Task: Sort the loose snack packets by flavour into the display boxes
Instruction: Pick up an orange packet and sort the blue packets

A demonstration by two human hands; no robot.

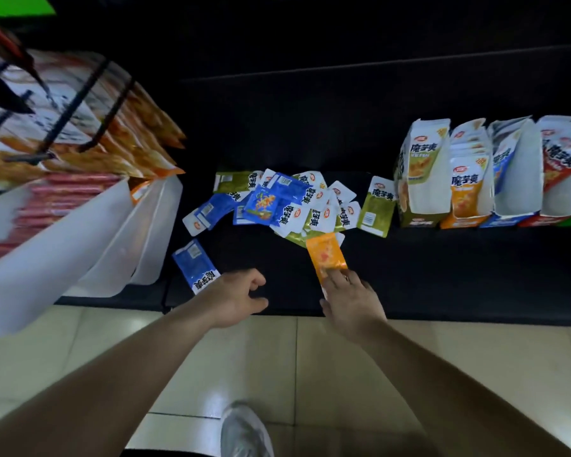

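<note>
While the right hand (350, 301) lays straight fingers on the near end of an orange packet (326, 255), thumb splayed aside, the left hand (238, 298) hangs loosely curled and empty, a blue packet (193, 263) at its ten o'clock. The loose pile (287, 202) lies at twelve o'clock on the black shelf (442, 275), the display boxes (475, 179) at two.

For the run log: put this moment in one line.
right hand: touches orange packet | left hand: empty, beside blue packet | pile: unsorted
</note>
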